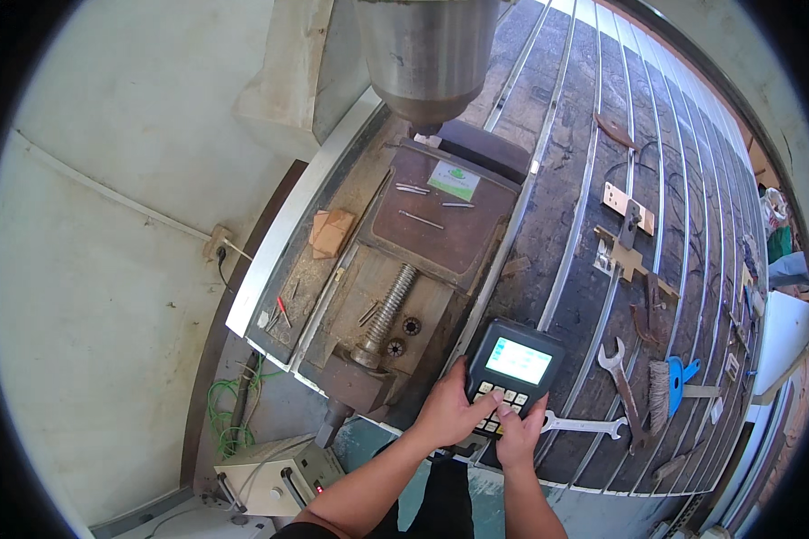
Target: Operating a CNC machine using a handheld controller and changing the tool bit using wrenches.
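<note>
A black handheld controller (485, 346) with a lit screen and a keypad is held between both my hands over the near edge of the machine bed. My left hand (452, 409) grips its left side, the thumb lying on the keys. Around the lower right side wraps my right hand (520, 436), its thumb also on the keypad. Just right of that hand lies an open-ended spanner (586, 425). Left of the controller is a machine vise (360, 377) with a thick screw (391, 310) and two collets (411, 325) beside it.
A metal spindle (427, 63) hangs above the vise's brown plate (413, 238), which bears several cutting bits and a card (454, 181). On the slotted bed (548, 216) lie a second spanner (618, 382), a brush (660, 395), a blue dustpan (679, 382) and clamped brass-coloured parts (625, 256). A beige box (279, 476) stands lower left.
</note>
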Tool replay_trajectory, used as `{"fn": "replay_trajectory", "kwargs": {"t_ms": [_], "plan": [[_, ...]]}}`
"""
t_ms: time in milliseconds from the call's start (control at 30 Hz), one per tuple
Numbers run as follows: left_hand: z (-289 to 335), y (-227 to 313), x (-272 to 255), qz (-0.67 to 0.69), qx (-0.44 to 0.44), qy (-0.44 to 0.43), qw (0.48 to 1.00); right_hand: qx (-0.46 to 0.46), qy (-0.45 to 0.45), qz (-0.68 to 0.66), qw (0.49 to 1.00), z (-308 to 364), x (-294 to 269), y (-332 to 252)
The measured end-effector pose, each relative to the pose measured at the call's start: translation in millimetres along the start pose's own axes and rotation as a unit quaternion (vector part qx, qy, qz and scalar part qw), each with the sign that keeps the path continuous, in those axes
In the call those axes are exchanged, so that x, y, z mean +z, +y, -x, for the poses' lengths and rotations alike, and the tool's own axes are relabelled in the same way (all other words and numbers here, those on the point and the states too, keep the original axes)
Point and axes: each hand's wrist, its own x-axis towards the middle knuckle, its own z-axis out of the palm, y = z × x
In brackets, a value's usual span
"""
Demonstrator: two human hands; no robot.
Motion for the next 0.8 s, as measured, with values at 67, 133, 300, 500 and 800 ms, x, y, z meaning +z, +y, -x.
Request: {"fn": "replay_trajectory", "kwargs": {"t_ms": [67,133,300,500,800], "plan": [[-0.5,1.7,0.1,-0.003,-0.004,-0.003,1.0,0.001,0.006,0.002,1.0,-0.1,1.1,-1.5],[-0.8,1.6,1.3,0.008,0.017,0.005,1.0,-0.001,0.003,0.006,1.0,0.1,-0.2,-0.8],[0.0,0.2,0.9,0.013,0.018,0.005,1.0,0.002,0.0,-0.006,1.0,0.3,-2.7,1.7],[-0.4,-6.1,1.3,0.025,0.045,0.01,0.999,-0.013,-0.002,-0.016,1.0,1.2,-3.4,5.2],[0.0,-0.8,0.7,0.023,0.041,0.018,0.999,0.02,0.0,-0.01,1.0,-3.3,-5.2,4.6]]}}
